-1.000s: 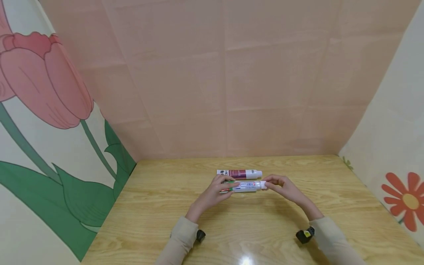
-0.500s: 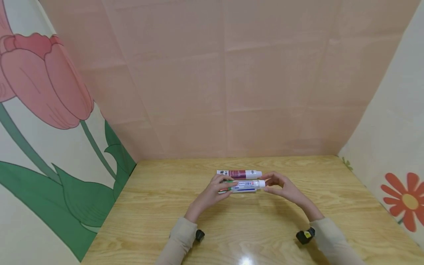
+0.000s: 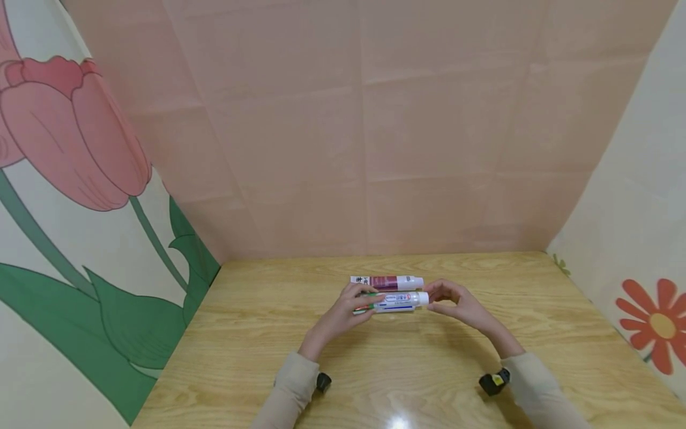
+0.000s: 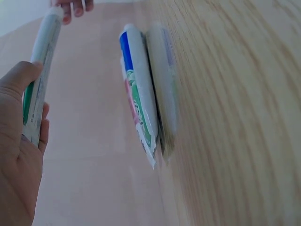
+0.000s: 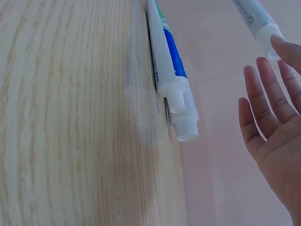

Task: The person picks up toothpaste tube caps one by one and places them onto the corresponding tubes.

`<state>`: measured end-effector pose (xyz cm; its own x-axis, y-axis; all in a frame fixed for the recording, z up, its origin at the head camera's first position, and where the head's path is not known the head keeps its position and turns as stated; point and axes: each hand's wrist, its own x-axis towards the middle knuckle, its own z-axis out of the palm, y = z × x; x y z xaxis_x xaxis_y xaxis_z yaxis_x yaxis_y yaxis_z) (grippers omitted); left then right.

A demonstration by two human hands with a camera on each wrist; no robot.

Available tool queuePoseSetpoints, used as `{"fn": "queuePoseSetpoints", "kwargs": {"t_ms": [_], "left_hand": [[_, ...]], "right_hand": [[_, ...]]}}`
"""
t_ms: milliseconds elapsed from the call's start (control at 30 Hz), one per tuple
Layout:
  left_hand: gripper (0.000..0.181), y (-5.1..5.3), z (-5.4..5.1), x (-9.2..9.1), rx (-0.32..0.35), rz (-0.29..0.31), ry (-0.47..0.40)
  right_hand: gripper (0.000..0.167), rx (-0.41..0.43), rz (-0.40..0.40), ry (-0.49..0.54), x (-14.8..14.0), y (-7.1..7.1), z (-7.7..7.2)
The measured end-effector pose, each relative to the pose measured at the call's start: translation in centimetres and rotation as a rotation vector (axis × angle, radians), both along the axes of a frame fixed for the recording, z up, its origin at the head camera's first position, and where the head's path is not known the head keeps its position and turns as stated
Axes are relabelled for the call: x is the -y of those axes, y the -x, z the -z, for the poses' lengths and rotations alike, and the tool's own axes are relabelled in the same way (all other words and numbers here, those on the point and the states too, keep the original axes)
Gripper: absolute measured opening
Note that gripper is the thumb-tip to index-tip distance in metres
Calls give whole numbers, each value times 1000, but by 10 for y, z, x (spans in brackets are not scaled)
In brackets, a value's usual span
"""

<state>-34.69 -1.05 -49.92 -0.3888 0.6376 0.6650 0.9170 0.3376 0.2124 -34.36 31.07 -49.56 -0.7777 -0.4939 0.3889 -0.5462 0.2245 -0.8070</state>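
My left hand (image 3: 340,313) grips a white and green toothpaste tube (image 3: 398,297) by its tail end, raised above the table in the left wrist view. Its white cap (image 3: 424,298) points right, at my right hand (image 3: 462,305). Those fingers are loosely bent and spread around the cap; in the right wrist view the thumb (image 5: 287,52) overlaps the cap, and whether it touches cannot be told. Beneath the held tube lies another toothpaste tube (image 4: 141,75), white with blue and green. Just behind is a maroon and white toothpaste tube (image 3: 383,282), lying parallel.
A wood-grain table (image 3: 257,339) carries the tubes. A pink cloth backdrop (image 3: 364,149) rises at its far edge, with flower-printed panels on the left and right. Black wrist cameras (image 3: 493,381) hang close above the tabletop.
One second ago my right fingers pinched the cap; they have since spread apart around it. My left hand has barely moved and keeps its grip on the tube.
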Motion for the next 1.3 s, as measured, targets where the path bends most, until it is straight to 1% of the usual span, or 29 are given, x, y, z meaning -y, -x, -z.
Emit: {"fn": "queuePoseSetpoints", "kwargs": {"t_ms": [200,333,467,600,733,867,1033,1133,1300], "left_hand": [[40,1,1,-1,-15,17,5],[40,0,2,-1,-17,18,12],[39,0,2,-1,-22,14,16],[38,-2,1,0,-18,9,21],[39,-3,0,0,-4,7,24],[39,-4,0,0,-8,7,28],[39,-4,0,1,-18,4,27],[40,-4,0,0,-18,3,20],[46,-3,1,0,-15,3,9]], "right_hand": [[25,20,15,-40,-2,1,3],[21,38,46,-64,-2,3,6],[17,41,59,-80,-2,2,6],[14,35,73,-92,0,1,5],[12,12,95,-116,0,1,6],[12,2,103,-131,0,0,6],[16,14,106,-135,1,-1,4],[24,9,100,-123,1,-2,3],[36,-4,41,-53,1,-2,2]]}}
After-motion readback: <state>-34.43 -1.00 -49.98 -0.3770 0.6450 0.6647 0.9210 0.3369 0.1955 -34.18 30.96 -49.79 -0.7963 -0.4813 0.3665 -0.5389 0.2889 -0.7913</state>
